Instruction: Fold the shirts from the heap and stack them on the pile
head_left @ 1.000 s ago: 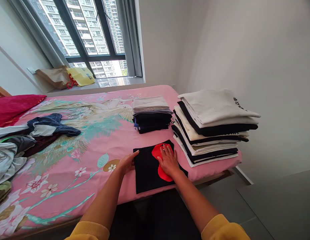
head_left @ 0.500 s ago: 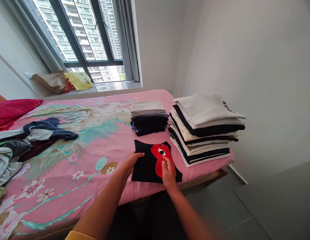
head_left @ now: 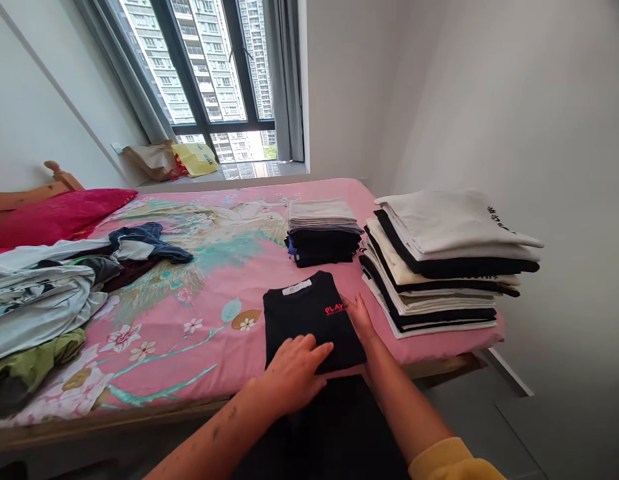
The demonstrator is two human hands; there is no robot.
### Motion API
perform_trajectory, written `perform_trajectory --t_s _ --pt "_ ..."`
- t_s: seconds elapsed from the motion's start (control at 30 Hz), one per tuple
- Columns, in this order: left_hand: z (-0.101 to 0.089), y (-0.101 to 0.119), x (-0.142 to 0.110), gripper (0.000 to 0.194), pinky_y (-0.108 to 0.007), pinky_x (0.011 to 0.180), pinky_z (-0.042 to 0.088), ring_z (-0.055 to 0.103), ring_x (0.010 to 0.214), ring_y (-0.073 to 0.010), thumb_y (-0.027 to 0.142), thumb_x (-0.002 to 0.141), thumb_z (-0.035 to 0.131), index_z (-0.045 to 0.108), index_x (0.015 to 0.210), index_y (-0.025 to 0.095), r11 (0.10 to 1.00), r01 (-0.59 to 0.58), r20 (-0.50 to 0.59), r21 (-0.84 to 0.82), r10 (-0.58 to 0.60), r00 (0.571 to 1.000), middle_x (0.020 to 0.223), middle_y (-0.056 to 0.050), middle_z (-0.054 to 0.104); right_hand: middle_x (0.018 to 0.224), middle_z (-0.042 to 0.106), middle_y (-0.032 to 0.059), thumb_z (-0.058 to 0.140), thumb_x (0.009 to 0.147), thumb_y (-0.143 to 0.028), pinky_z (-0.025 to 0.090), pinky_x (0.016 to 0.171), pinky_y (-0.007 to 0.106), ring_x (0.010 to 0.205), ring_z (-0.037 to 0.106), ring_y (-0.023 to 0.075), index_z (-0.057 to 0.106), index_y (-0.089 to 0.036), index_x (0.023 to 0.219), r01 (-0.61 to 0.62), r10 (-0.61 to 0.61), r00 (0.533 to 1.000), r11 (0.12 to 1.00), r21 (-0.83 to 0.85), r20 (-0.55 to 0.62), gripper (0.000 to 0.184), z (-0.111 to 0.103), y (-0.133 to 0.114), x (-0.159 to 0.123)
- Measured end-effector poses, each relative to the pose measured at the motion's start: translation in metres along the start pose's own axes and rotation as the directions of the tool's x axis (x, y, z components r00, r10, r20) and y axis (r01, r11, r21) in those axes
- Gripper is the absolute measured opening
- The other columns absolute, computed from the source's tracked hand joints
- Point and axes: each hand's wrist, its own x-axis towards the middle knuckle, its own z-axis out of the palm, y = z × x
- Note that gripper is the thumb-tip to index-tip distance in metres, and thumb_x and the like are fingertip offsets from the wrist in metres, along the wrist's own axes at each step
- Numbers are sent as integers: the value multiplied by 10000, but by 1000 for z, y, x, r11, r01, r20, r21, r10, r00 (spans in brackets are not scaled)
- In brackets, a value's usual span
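A black T-shirt, folded into a neat rectangle, lies on the bed's near edge. Its collar with a white label faces away from me, and small red "PLAY" lettering shows at its right. My left hand rests over the shirt's lower part, fingers loosely apart and holding nothing. Along the shirt's right edge is my right hand, its visible fingers stretched out and touching the cloth. To the right of that hand stands a tall stack of folded shirts, with a white one on top.
Behind the T-shirt sits a smaller stack of folded clothes. Loose, rumpled clothes lie at the left on the pink flowered bedsheet, near a red pillow. A yellow bag rests on the windowsill.
The black shirt has been turned over: the red heart print is hidden, and collar and lettering now show. My hands have shifted from holding it to lying on it and at its side.
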Motion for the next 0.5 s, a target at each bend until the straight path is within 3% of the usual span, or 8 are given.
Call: perform_trajectory --t_s 0.07,0.1,0.2,0.27,0.3,0.37,0.43,0.5 --pt "45 -11 -24 512 -393 782 469 580 908 -275 290 708 639 579 1214 248 998 13 101 -54 -7 995 1001 -93 613 1035 658 133 288 878 -549 495 850 435 992 628 237 565 -196 984 -70 71 997 994 87 -6 461 -27 11 -1" --pt "63 -17 -36 445 -385 776 475 582 898 -263 275 717 636 611 1160 248 995 30 95 -100 -20 995 979 -85 618 1052 652 124 344 876 -513 492 860 426 1006 624 226 551 -207 993 -85 90 995 987 133 -32 388 -38 13 -2" --pt "93 -35 -62 235 -329 789 485 591 884 -202 221 819 527 656 1014 239 961 95 -86 -260 -121 989 935 -66 622 1096 631 100 498 833 -417 484 881 430 1044 601 223 535 -230 1041 -11 27 974 997 71 -227 282 -52 14 -6" --pt "100 -47 -67 236 -320 837 480 589 943 -188 222 867 456 642 1012 233 940 116 -266 -321 -207 941 994 -74 617 1126 611 96 535 808 -387 455 924 441 1080 570 232 550 -222 1054 101 -162 937 974 -203 -309 297 -44 14 -10" --pt "102 -53 -66 250 -333 875 470 577 999 -195 230 875 444 625 1047 233 936 122 -346 -331 -240 907 1052 -80 610 1149 599 96 530 810 -385 427 959 444 1107 548 234 560 -214 1063 167 -278 919 917 -362 -281 308 -35 15 -13" --pt "104 -66 -58 305 -385 955 428 529 1116 -221 247 868 455 577 1147 226 931 148 -461 -335 -299 836 1179 -92 578 1209 567 95 501 831 -382 359 1029 437 1170 494 229 568 -201 1104 316 -471 876 719 -619 -100 335 -13 22 -21" --pt "108 -80 -46 367 -432 979 399 506 1153 -249 266 851 475 540 1207 204 903 226 -496 -365 -394 774 1217 -105 568 1278 523 93 488 845 -368 303 1072 435 1232 434 227 555 -202 1163 437 -542 831 500 -747 124 365 6 33 -28" --pt "109 -94 -35 365 -438 946 411 542 1091 -262 291 837 484 563 1176 181 834 321 -455 -449 -523 720 1142 -109 610 1318 487 103 497 838 -347 288 1081 441 1265 392 235 547 -195 1187 480 -546 803 352 -803 240 384 14 44 -32"
